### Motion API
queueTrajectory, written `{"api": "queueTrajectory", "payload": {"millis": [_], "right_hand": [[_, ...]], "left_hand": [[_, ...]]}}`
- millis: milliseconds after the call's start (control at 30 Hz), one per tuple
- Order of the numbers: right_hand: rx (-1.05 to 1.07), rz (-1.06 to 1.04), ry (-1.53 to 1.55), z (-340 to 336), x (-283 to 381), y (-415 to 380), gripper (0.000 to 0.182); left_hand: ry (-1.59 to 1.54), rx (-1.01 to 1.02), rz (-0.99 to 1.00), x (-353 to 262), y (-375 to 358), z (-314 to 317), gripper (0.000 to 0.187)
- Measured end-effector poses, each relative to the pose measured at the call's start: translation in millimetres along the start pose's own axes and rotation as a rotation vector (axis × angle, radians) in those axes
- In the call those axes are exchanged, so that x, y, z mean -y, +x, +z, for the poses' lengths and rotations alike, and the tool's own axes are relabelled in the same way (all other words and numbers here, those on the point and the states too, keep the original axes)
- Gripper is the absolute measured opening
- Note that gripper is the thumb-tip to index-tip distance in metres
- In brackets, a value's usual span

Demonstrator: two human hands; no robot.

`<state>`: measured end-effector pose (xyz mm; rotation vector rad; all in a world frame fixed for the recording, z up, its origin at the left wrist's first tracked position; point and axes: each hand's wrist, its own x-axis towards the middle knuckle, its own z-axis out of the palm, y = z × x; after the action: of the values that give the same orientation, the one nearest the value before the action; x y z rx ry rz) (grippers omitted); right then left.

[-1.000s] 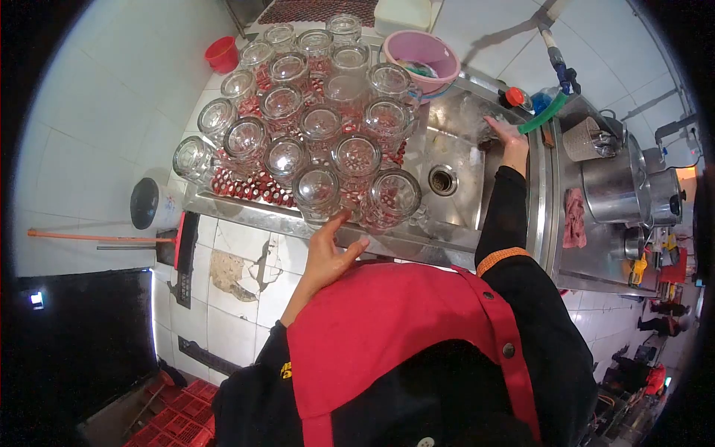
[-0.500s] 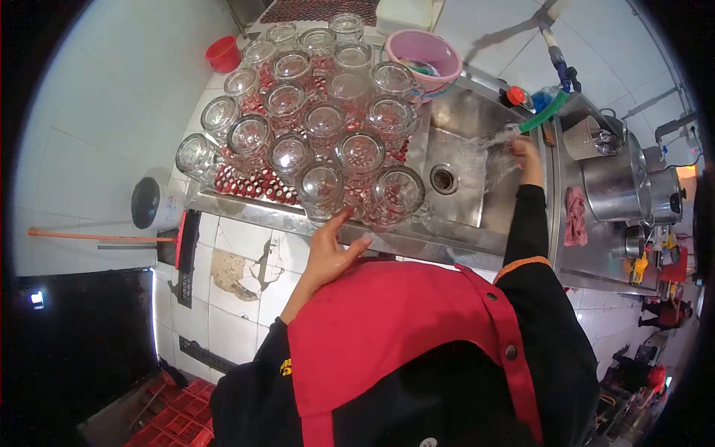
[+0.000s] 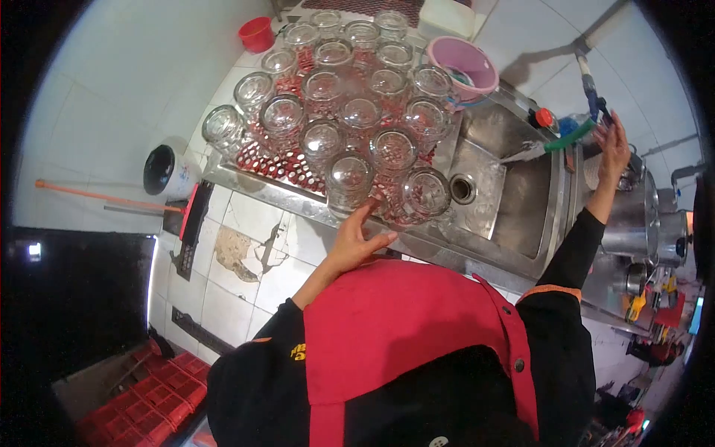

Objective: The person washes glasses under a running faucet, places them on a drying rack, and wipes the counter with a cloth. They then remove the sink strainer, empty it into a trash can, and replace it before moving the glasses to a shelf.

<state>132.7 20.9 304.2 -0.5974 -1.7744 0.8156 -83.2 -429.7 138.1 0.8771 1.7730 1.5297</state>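
Note:
My left hand point(image 3: 356, 244) rests at the near edge of the counter, thumb and fingers apart. Its fingertips are close beside the base of a glass mug point(image 3: 350, 176) in the front row. Many upturned glass mugs stand in rows on a red perforated mat point(image 3: 281, 170). My right hand point(image 3: 612, 153) is raised at the far right, with its fingers round the dark tap handle point(image 3: 604, 112). From this tap a green hose point(image 3: 572, 138) slopes down to the left, and water point(image 3: 525, 153) runs from its end into the steel sink point(image 3: 488, 212).
Behind the sink stands a pink bucket point(image 3: 484, 73), with a red-lidded jar point(image 3: 545, 118) further right. Large steel pots point(image 3: 629, 231) are on the right counter. A red bucket point(image 3: 256, 34), a broom point(image 3: 112, 195) and red crates point(image 3: 153, 398) lie to the left.
My right hand has left the water stream and moved up and right to the tap handle. My left hand stays by the front mugs. The view has shifted slightly.

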Motion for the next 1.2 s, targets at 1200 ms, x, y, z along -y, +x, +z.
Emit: {"api": "queueTrajectory", "payload": {"millis": [1200], "right_hand": [[1.067,-0.226,0.088,161,46,-204,0.026]], "left_hand": [[-0.444,-0.242,-0.207,-13,-8,2,0.022]]}}
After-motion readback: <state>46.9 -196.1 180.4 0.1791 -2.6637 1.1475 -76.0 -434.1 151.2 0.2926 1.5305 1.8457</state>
